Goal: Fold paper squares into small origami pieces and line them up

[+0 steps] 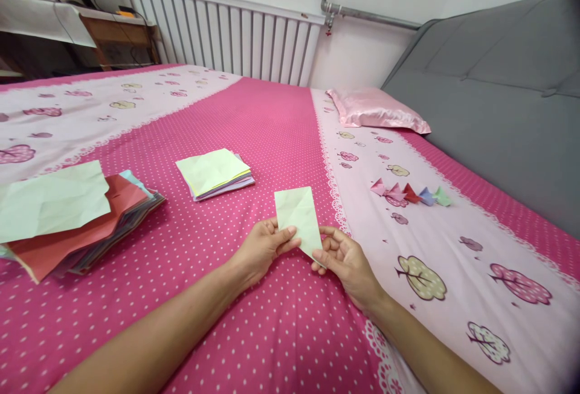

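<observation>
A folded pale green paper (297, 216) stands upright just above the pink dotted bedsheet (254, 321), held between both my hands. My left hand (260, 249) pinches its lower left edge with thumb and fingers. My right hand (344, 261) grips its lower right corner from below. A small stack of coloured square papers (215, 173) lies a little beyond my left hand. To the right, a row of several small folded paper shapes (410, 193) sits on the pale pink part of the sheet.
A larger messy pile of coloured sheets (77, 219), topped by a creased green one, lies at the left. A pink satin pillow (376, 110) rests by the grey headboard (498, 98). A white radiator (226, 37) lines the far wall.
</observation>
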`<state>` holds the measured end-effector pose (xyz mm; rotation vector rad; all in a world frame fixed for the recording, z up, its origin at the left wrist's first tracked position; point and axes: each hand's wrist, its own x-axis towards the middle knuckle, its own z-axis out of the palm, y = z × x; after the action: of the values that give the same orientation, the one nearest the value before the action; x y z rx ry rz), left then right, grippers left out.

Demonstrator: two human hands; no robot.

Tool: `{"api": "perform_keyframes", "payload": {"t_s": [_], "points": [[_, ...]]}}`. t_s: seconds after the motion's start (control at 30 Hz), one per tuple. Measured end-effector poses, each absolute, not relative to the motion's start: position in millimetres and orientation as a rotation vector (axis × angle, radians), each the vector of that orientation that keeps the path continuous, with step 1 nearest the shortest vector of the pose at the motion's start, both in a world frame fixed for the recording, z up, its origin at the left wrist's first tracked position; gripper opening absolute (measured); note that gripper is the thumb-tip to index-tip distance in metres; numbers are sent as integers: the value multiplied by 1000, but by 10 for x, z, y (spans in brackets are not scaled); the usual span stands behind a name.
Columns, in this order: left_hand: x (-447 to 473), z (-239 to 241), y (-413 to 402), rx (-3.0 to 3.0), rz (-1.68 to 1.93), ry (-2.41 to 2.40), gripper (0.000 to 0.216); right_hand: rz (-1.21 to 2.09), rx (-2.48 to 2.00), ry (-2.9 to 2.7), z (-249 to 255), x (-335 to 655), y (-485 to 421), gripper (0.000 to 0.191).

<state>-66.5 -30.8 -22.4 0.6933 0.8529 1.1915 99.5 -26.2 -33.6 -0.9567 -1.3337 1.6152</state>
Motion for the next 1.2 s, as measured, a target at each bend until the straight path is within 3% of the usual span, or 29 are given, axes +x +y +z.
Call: {"api": "perform_keyframes", "payload": {"t_s": [0.27, 0.57, 0.87, 1.07, 1.2], "points": [[-676, -159, -387, 862, 943, 785, 33, 1636, -818, -1197, -269, 1009, -255, 33], [-708, -154, -436, 1110, 639, 798, 24, 1771, -885, -1142, -237, 1106, -223, 29], [-689, -165, -368, 994, 1003, 1076, 29, 1552, -945, -1111, -287, 1091, -176, 44], [-686, -139, -363, 925, 1110, 1066, 29, 1493, -925, -1205, -341, 1099, -172, 21], [-692, -160, -366, 965, 1134, 1026, 26, 1561, -864, -1275, -333, 1084, -205, 35]]}}
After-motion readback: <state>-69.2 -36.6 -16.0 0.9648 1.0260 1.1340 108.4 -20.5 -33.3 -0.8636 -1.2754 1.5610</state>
